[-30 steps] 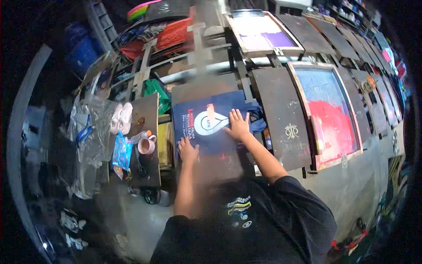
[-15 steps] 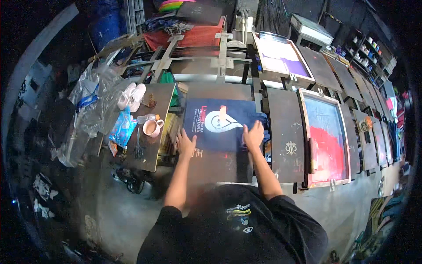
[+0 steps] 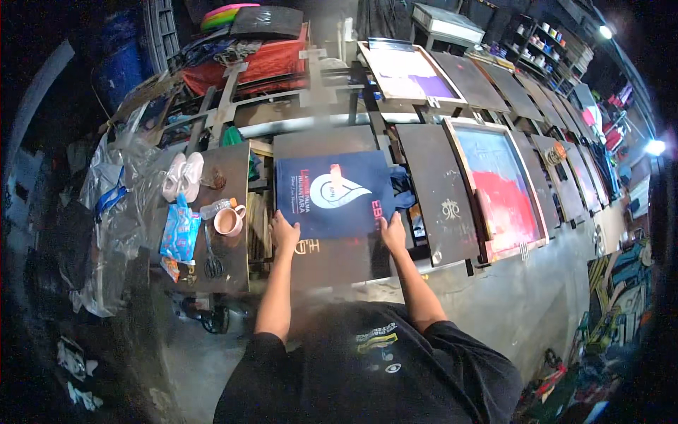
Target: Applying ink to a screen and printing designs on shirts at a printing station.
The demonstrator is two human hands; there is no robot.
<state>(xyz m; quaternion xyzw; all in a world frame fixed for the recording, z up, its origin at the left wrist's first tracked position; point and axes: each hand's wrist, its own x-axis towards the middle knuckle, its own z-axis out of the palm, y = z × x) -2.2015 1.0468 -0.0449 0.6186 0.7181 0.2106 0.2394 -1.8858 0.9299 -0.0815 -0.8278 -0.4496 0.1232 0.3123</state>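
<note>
A navy printed cloth [image 3: 296, 225] with a white drop-shaped emblem and red and white lettering lies over a dark flat board [image 3: 335, 261]. My left hand [image 3: 284, 233] closes on its near left corner, thumb on top. At the near right corner, my right hand [image 3: 393, 232] pinches the cloth edge beside a red print. The fingers under the cloth are hidden. Bunched dark fabric [image 3: 402, 189] sits just right of the cloth, next to my right hand.
On a side board at left stand a mug [image 3: 227, 221], a small bottle [image 3: 215, 208], a blue packet [image 3: 180, 237], a whisk [image 3: 212, 261] and pale shoes [image 3: 182, 175]. To the right are a dark board [image 3: 441, 205] and a framed printing screen [image 3: 544, 225] with red ink.
My hands have shifted from the cloth's sides to its near corners and now grip it. The red print at the near right corner now shows more. The whole view has swung to the right.
</note>
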